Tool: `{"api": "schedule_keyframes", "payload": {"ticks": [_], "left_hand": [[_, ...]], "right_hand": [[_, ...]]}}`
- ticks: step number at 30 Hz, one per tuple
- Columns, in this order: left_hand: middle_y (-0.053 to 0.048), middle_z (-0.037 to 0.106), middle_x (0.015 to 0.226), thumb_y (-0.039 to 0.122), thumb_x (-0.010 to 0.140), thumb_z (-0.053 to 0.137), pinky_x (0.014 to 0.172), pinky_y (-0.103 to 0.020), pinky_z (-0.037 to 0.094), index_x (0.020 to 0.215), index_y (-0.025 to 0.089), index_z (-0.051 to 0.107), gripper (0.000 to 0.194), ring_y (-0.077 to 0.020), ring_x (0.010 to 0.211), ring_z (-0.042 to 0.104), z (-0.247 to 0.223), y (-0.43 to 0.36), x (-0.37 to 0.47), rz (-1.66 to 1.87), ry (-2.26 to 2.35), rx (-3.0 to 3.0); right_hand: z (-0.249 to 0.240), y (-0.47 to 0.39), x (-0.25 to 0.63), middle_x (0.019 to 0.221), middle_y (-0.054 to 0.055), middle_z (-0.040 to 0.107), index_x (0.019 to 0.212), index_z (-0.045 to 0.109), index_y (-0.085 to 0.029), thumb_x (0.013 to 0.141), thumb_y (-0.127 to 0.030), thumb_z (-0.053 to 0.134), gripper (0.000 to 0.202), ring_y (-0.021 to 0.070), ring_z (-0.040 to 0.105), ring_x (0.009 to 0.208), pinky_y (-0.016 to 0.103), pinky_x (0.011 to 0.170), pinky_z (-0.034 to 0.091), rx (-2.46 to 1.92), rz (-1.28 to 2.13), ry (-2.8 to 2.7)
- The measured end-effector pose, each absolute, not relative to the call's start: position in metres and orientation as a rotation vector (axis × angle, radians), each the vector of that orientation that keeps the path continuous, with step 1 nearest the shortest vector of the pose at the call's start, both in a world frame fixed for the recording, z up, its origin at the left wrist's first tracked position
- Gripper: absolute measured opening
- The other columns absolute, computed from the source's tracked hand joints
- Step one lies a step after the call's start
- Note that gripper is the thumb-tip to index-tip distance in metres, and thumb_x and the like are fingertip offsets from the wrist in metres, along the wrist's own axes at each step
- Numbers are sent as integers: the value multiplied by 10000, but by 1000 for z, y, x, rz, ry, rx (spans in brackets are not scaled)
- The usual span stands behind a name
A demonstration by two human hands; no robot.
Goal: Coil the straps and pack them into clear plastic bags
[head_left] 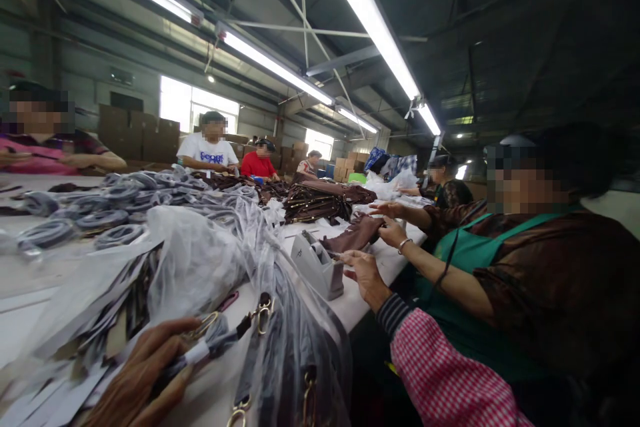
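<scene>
My left hand (143, 373) is at the lower left, its fingers closed around a coiled grey strap (223, 333) with a gold clasp. A white band wraps part of that strap. My right hand (367, 278), in a pink checked sleeve, reaches to the front of a light grey tape dispenser (313, 263). Its thumb and index finger pinch at the cutter end, seemingly on the tape, whose strip barely shows. Between my hands lie long grey straps (290, 320) with gold hooks, under clear plastic.
Coiled grey straps (117, 193) cover the table's far left. Dark brown bags (320, 200) are stacked beyond the dispenser. Close on my right, a co-worker in a green apron (460, 260) handles brown fabric (355, 233). Other people stand around the table. Paper strips (107, 340) lie beside my left hand.
</scene>
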State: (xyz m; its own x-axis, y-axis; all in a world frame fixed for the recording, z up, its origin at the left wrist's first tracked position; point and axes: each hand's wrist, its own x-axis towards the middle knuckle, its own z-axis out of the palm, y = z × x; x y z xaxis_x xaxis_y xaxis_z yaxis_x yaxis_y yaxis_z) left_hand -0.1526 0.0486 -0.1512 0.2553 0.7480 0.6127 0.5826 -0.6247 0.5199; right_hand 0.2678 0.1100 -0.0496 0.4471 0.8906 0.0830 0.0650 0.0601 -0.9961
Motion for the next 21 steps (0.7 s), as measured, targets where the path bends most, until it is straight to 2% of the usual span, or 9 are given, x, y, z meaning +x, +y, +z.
{"api": "schedule_keyframes", "payload": {"ticks": [3,7,9,13,15,18,21], "left_hand": [[-59,577,1416,488,982,501,1135,-541,476,1158,302,672,309,-338,1281,592,-149,46,-151,1309,1263,2279],[-55,574,1380,577,958,516,1105,-512,470,970,270,676,346,-345,1254,571,-138,44,-148,1337,1280,2192],[-60,581,1353,579,958,516,1085,-491,461,931,258,666,356,-337,1235,567,-128,39,-144,1376,1272,2145],[-82,600,1270,492,963,518,1047,-487,448,855,226,632,309,-317,1178,572,-111,28,-135,1426,1277,2127],[-94,606,1228,432,957,519,1024,-488,450,811,214,596,273,-313,1156,568,-105,26,-130,1446,1277,2135],[-107,608,1199,338,936,532,998,-486,455,800,206,562,192,-308,1130,558,-100,23,-125,1492,1281,2166],[-112,610,1179,256,925,539,974,-473,461,815,204,546,122,-307,1131,527,-98,17,-121,1573,1276,2261]], "right_hand": [[-64,98,268,713,-28,624,756,627,-162,758,-283,754,175,103,569,633,205,556,445,-1410,771,-854],[-72,94,265,649,-54,572,761,592,-148,912,-307,714,250,66,467,489,184,451,363,-1489,812,-855],[-70,89,264,609,-71,540,726,570,-151,934,-318,703,298,55,422,451,176,424,321,-1503,816,-897],[-61,69,261,463,-84,438,560,504,-170,800,-340,780,404,45,309,390,203,393,175,-1491,824,-1035],[-55,59,250,441,-78,433,533,503,-174,723,-372,810,412,43,289,385,216,397,139,-1466,849,-1120],[-48,40,206,508,-58,511,608,581,-157,659,-419,833,368,47,345,417,205,412,174,-1337,945,-1290],[-45,15,136,591,-44,555,707,618,-152,703,-463,819,370,41,362,441,194,416,189,-1094,1196,-1390]]}}
